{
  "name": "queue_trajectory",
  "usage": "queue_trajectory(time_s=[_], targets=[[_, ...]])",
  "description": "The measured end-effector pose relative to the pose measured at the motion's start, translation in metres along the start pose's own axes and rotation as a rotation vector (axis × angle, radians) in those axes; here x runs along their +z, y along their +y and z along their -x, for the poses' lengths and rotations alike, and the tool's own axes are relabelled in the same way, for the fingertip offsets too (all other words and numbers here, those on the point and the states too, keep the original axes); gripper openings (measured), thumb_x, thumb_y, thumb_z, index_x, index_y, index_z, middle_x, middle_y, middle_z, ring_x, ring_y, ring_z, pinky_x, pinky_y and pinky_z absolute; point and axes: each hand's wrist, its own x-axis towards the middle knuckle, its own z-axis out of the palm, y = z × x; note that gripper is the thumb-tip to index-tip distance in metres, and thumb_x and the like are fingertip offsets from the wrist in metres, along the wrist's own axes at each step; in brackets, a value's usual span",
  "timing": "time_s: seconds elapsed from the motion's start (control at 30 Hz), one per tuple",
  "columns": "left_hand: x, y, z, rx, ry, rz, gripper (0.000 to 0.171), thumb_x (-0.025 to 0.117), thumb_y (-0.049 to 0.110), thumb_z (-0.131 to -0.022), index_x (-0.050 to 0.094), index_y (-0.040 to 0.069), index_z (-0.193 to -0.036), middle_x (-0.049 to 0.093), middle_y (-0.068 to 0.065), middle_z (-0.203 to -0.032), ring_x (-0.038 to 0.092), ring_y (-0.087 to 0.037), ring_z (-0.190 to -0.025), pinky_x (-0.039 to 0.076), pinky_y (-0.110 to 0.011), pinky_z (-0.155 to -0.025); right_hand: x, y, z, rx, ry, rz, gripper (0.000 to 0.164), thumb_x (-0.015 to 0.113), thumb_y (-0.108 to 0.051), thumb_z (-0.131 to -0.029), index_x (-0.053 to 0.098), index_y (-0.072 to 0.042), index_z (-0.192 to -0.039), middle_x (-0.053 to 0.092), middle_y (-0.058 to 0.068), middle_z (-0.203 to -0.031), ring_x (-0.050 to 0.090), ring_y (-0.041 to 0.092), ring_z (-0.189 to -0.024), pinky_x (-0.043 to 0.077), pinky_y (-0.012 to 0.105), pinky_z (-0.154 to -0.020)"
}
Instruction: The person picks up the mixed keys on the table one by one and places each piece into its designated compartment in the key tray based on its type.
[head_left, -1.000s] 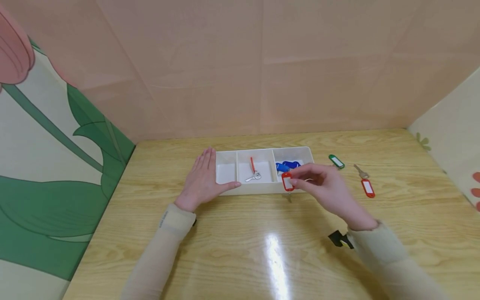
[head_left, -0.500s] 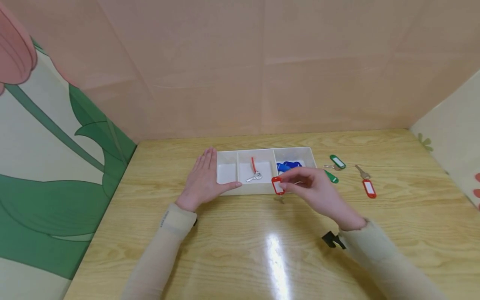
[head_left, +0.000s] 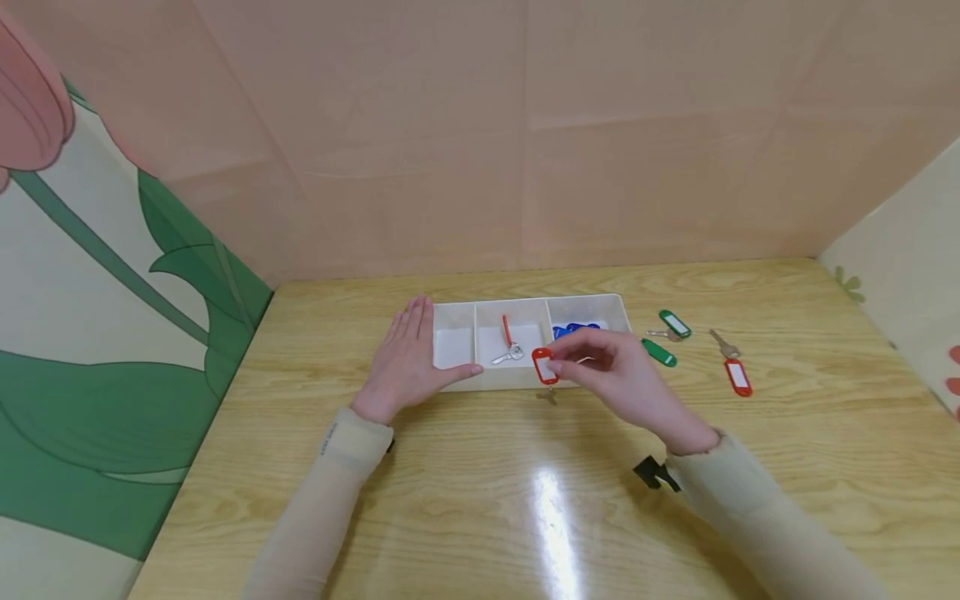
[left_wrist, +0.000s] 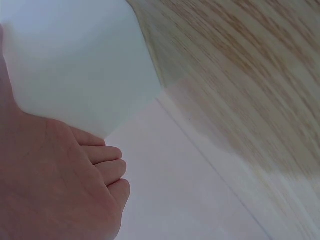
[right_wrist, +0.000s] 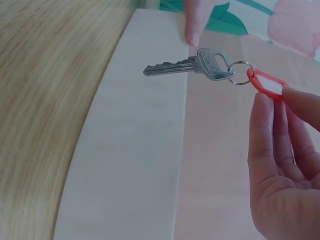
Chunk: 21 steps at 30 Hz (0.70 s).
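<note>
Red tag [head_left: 538, 367] at near side of box [head_left: 502, 379]
It is pinched by the right hand's [head_left: 622, 379] fingers; the box's left end is touched by the left hand [head_left: 405, 358], fingers straight. Key [right_wrist: 201, 64] best kept from bumping.

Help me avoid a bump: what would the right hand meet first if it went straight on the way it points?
The right hand would probably meet the left hand at the left end of the tray. The right hand's height is unclear, so the tray might come first.
</note>
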Motion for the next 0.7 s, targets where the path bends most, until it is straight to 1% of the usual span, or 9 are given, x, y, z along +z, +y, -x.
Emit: queue_trajectory(time_s=[0.23, 0.47, 0.7], targets=[[0.001, 0.000, 0.000, -0.005, 0.001, -0.003, 0.135, 0.043, 0.095, -0.076, 0.003, -0.003, -0.161, 0.003, -0.018, -0.168, 0.002, -0.027, -0.155, 0.001, -0.037, -0.124, -0.002, -0.005, -0.002, -0.026, 0.037, 0.007, 0.017, 0.079, -0.009, -0.091, 0.077, -0.010, -0.108, 0.073, 0.004, -0.105, 0.069, 0.022, -0.088, 0.061, 0.030, -0.075], [0.000, 0.001, 0.000, -0.003, 0.003, -0.007, 0.135, 0.044, 0.094, -0.077, 0.004, -0.004, -0.161, 0.003, -0.019, -0.168, 0.002, -0.028, -0.155, 0.001, -0.037, -0.124, -0.004, -0.012, -0.004, -0.064, 0.048, -0.003, 0.016, 0.076, -0.006, -0.092, 0.077, -0.007, -0.109, 0.073, 0.005, -0.104, 0.070, 0.023, -0.086, 0.060, 0.029, -0.074], [-0.001, 0.001, 0.000, 0.001, 0.001, 0.001, 0.135, 0.043, 0.094, -0.077, 0.005, -0.004, -0.161, 0.003, -0.019, -0.168, 0.001, -0.028, -0.155, 0.001, -0.037, -0.124, -0.005, -0.022, -0.008, -0.077, 0.046, -0.009, 0.017, 0.076, -0.006, -0.093, 0.077, -0.009, -0.109, 0.073, 0.004, -0.104, 0.070, 0.024, -0.087, 0.060, 0.029, -0.074]])
